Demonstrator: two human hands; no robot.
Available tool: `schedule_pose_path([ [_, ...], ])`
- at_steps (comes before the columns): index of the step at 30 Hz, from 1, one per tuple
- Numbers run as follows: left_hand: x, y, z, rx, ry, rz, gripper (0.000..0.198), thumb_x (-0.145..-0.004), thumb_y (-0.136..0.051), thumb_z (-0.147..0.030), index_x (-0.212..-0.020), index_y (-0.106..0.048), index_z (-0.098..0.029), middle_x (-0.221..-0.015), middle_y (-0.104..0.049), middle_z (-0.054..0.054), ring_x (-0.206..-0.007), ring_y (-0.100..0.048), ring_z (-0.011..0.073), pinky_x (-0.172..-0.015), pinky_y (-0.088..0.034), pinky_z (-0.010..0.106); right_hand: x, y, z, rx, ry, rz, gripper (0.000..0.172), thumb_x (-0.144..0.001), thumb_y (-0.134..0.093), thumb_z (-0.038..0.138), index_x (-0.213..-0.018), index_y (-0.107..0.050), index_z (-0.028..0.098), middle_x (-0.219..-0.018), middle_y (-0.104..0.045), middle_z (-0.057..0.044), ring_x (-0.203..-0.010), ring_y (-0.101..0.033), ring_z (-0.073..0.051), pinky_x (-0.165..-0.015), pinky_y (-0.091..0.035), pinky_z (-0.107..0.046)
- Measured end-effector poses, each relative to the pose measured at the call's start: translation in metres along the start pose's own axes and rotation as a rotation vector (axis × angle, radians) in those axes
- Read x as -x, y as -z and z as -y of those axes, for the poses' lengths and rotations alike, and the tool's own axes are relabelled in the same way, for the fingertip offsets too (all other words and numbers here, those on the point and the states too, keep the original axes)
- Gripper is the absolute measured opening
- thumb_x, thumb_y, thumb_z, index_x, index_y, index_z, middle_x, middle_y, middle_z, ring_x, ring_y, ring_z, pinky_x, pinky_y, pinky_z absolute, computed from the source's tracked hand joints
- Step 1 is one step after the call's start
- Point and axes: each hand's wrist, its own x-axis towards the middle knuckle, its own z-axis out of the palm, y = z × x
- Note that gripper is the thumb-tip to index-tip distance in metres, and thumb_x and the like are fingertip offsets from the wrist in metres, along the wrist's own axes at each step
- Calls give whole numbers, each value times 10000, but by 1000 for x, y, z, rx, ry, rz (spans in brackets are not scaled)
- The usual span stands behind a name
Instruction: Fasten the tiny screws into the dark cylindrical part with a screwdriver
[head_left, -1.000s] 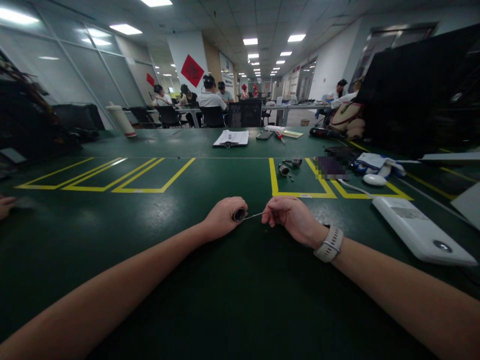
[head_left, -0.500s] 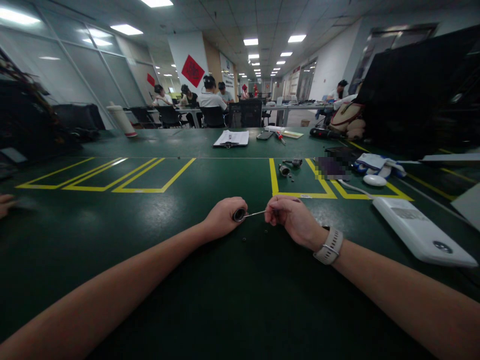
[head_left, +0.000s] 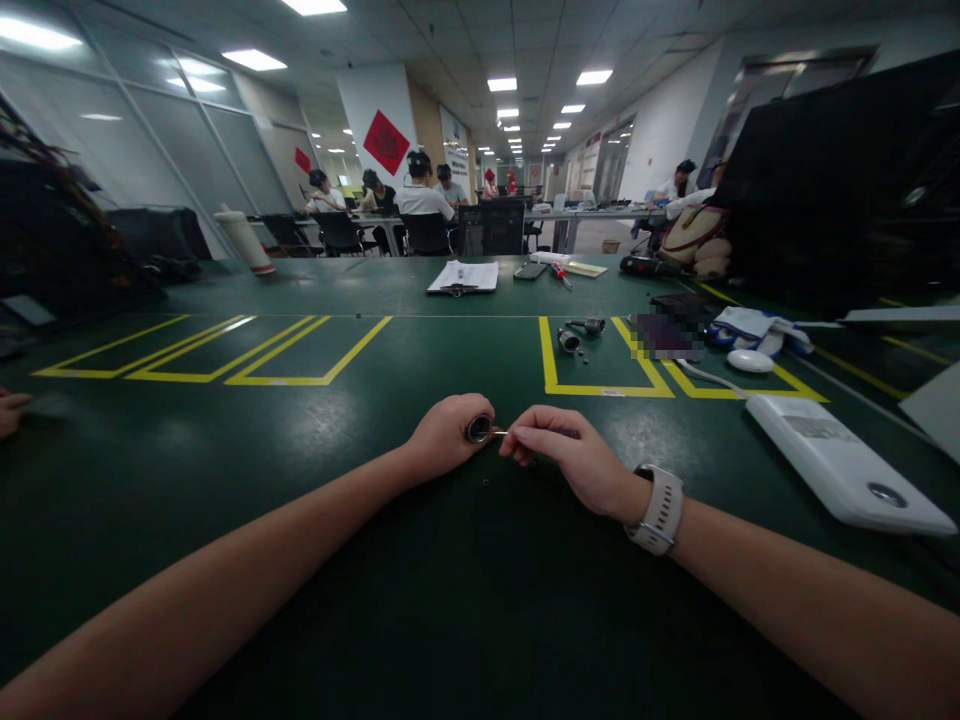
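Note:
My left hand [head_left: 448,436] is wrapped round a hollow metal cylinder [head_left: 478,430], its dark open end turned toward the right. Between the fingers of my right hand [head_left: 559,445] is a thin metal-shafted tool [head_left: 500,433]; its tip reaches to the cylinder's opening, and most of its length is hidden by the fingers. A dark bit of its handle seems to show behind the knuckles. On the green table [head_left: 360,560] just below the hands lies a tiny ring-like part [head_left: 486,483]. Another tiny part [head_left: 532,463] sits partly under my right hand.
Inside a yellow-taped box [head_left: 609,391] lie metal parts [head_left: 570,341] and small pieces. A white power bank [head_left: 840,460] with a cable is at right, near gloves [head_left: 754,328]. A clipboard [head_left: 463,277] lies farther back. Another person's hand [head_left: 11,410] is at the left edge.
My right hand has moved left, closer to my left hand, so less of the tool's shaft shows. My left hand with the cylinder has stayed almost still.

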Motion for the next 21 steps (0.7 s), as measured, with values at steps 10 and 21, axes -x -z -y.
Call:
schedule_pose_path([
  [10, 0, -2, 3, -17, -28, 27, 69, -771, -552, -146, -719, -509, -160, -677, -510, -12, -621, -495, 124, -565, -367, 236, 5, -3, 13, 201, 70, -123, 151, -807, -549, 185, -708, -662, 170, -696, -597, -6, -681, -521, -150, -661, -373, -309],
  [21, 1, 0, 0, -27, -89, 54, 101, -786, -531, -126, -694, -508, -161, -674, -512, -11, -611, -487, 117, -594, -382, 244, -6, 5, -1, -59, -81, -92, 193, -809, -464, 245, -700, -602, 165, -720, -648, -48, -652, -578, -156, -631, -456, -325],
])
